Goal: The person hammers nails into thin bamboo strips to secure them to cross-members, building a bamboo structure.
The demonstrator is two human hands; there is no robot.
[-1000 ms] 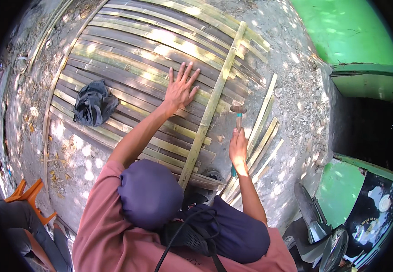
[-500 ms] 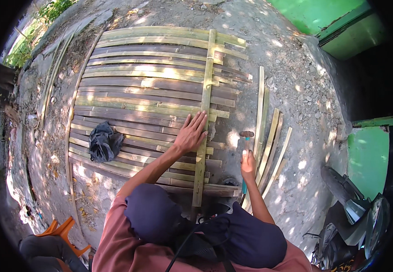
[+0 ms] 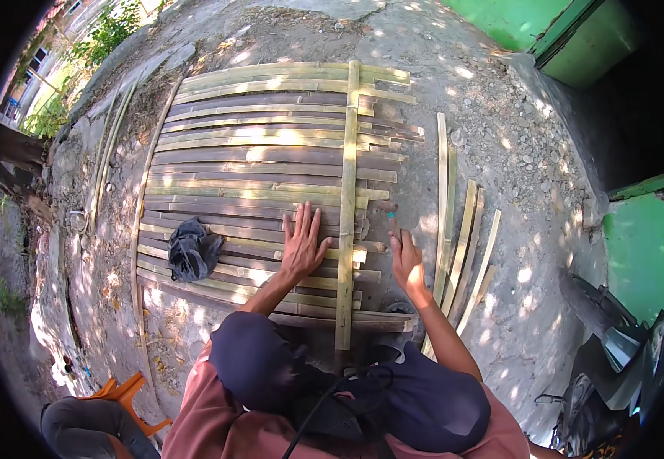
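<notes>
My left hand point(image 3: 302, 245) lies with fingers spread on the bamboo slats point(image 3: 247, 167), just left of a long bamboo crosspiece point(image 3: 347, 177). The slats run side to side beneath the crosspiece, their uneven ends sticking out on its right. My right hand point(image 3: 407, 262) is wrapped round a hammer point(image 3: 392, 220) with a teal part on its handle. The hammer's brownish head points away from me, near the slat ends. Most of its handle is hidden by the hand. A crumpled black plastic bag point(image 3: 194, 251) rests on the slats to the left.
Several loose bamboo strips point(image 3: 462, 237) lie on the ground to the right. A motorcycle point(image 3: 615, 359) stands at the lower right, by a green door panel point(image 3: 634, 256). At the lower left, a person in dark trousers point(image 3: 91, 424) is beside an orange plastic chair point(image 3: 129, 394).
My left hand has slid left, off the crosspiece and onto the slats. The hammer in my right hand has come left, closer to the slat ends, and its head now tilts left.
</notes>
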